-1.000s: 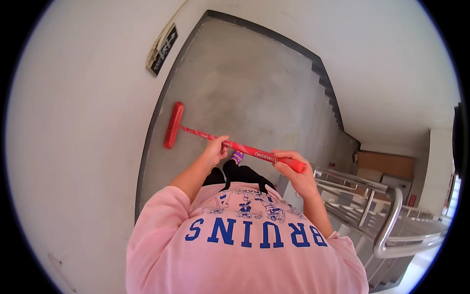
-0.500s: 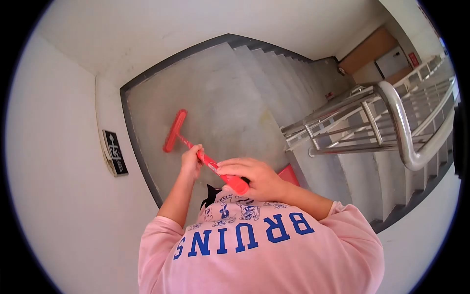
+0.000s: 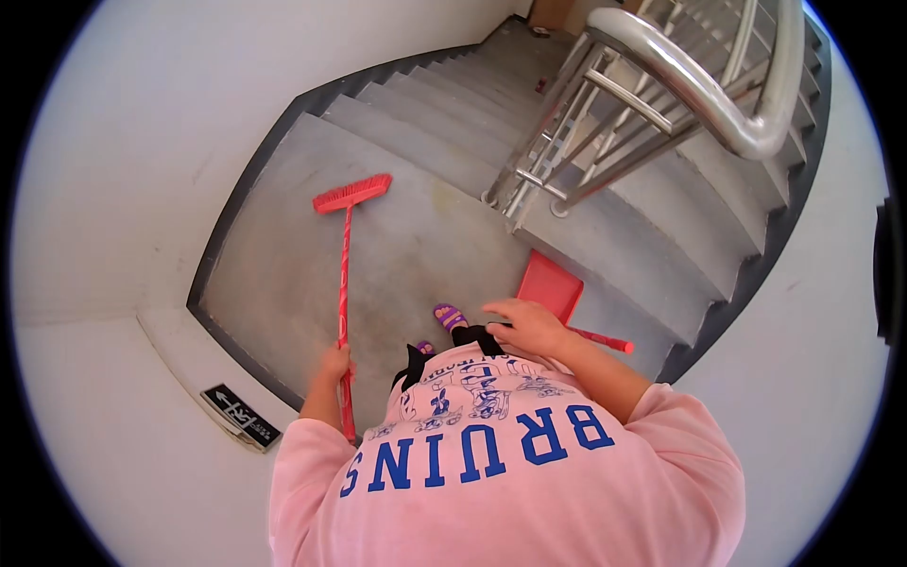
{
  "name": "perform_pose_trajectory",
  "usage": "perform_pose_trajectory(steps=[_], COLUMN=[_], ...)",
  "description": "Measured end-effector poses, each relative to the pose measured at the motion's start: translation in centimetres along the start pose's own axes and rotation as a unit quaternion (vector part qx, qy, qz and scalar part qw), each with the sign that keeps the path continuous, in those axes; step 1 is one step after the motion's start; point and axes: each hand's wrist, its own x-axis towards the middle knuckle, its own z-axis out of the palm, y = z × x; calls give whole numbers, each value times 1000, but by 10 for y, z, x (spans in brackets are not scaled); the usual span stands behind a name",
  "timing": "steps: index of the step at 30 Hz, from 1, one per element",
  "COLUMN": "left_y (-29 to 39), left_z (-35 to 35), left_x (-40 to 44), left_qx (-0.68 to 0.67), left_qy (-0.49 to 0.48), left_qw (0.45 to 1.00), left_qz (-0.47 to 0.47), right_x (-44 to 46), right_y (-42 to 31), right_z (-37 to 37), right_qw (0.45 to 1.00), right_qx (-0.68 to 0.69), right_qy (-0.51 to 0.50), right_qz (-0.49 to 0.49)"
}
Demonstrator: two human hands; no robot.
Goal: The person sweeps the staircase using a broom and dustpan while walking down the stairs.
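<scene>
My left hand is wrapped round the lower part of the red handle of a broom, whose bristled head points away from me over the landing. My right hand holds nothing, its fingers apart, in front of my body. Just beyond that hand lies a red dustpan, its handle sticking out to the right. The hand hides a small part of the dustpan's near edge.
Stairs lead down ahead, and another flight is at the right. A metal railing stands between them. A black sign hangs on the left wall. Purple sandals are on my feet.
My right hand has let go of the broom handle. The broom has swung upright in view, held by my left hand alone. The view has turned right, bringing the whole dustpan into sight.
</scene>
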Motion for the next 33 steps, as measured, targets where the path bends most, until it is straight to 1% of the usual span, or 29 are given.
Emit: perform_pose_trajectory(steps=[2,5,8,11,14,16,17,18,20,22,25,26,29,31,33], left_y=[-31,-62,-99,-117,-152,-188,-225,-276,-375,-362,-345,-340,-318,-309,-295], left_z=[10,17,13,2,-12,-21,-28,-35,-55,-70,-83,-86,-87,-86,-84], left_x=[-10,-32,-57,-93,-110,-108,-97,-77,-39,-77,-124,-137,-170,-180,-184], left_qx=[-26,-40,-7,49,112,147,188,246,376,373,369,369,368,373,382], left_qy=[13,7,13,37,30,29,20,8,-25,-11,25,40,76,100,119], left_qw=[999,999,1000,998,993,989,982,969,919,926,929,929,926,922,916], left_qz=[17,-3,8,7,21,-4,5,32,117,51,-5,-15,-28,-24,-10], right_x=[-16,-46,-69,-89,-107,-119,-123,-126,-130,-131,-125,-124,-122,-119,-111], right_y=[31,66,87,123,170,165,166,169,177,197,196,194,199,214,245], right_z=[16,45,74,116,152,145,141,138,126,118,101,95,84,84,91], right_qw=[997,984,972,958,920,838,799,755,694,664,641,651,674,676,670], right_qx=[-13,-12,-7,66,126,279,328,375,428,450,429,431,440,456,439], right_qy=[18,39,7,42,155,229,279,327,397,443,503,503,498,498,531], right_qz=[79,174,234,275,337,409,419,427,422,400,388,371,323,296,275])
